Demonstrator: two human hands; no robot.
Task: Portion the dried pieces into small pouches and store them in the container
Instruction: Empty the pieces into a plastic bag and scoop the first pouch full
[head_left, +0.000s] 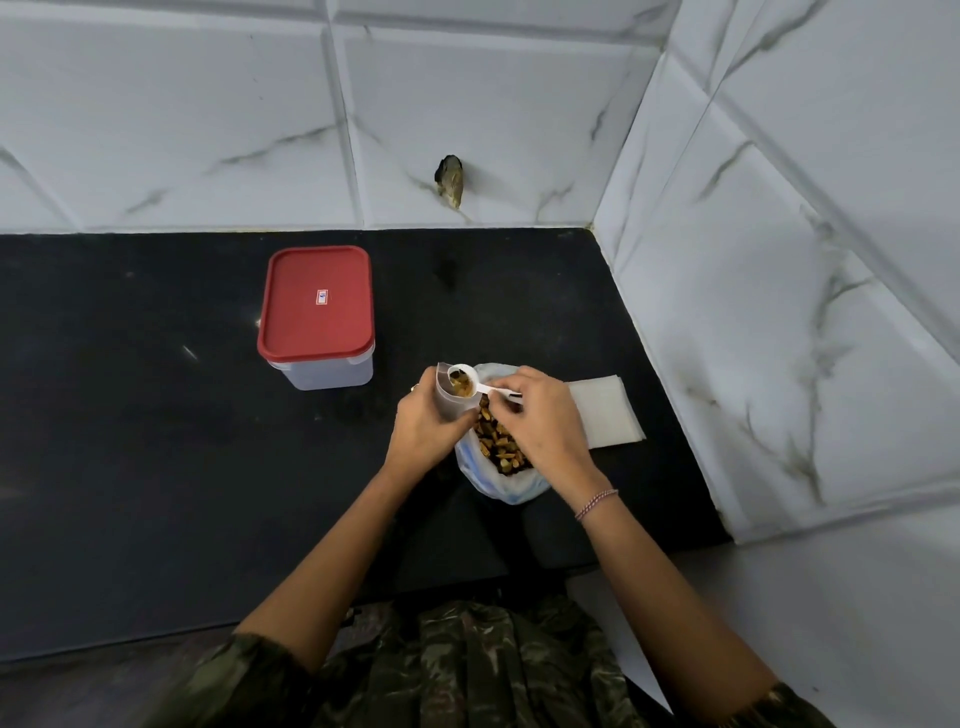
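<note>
My left hand (423, 423) grips a small clear pouch (451, 397) upright, its mouth open. My right hand (540, 415) pinches the handle of a white plastic spoon (467, 383), whose bowl holds brown dried pieces and tips at the pouch's mouth. Below both hands an open white plastic bag (506, 480) sits on the black counter, full of dried pieces (501, 447). A clear container with a red lid (317, 306) stands closed to the far left of the hands.
A flat stack of empty clear pouches (608, 410) lies right of the bag. The black counter (156, 441) ends at white marbled tile walls behind and on the right. A dark hole (450, 180) breaks the back wall.
</note>
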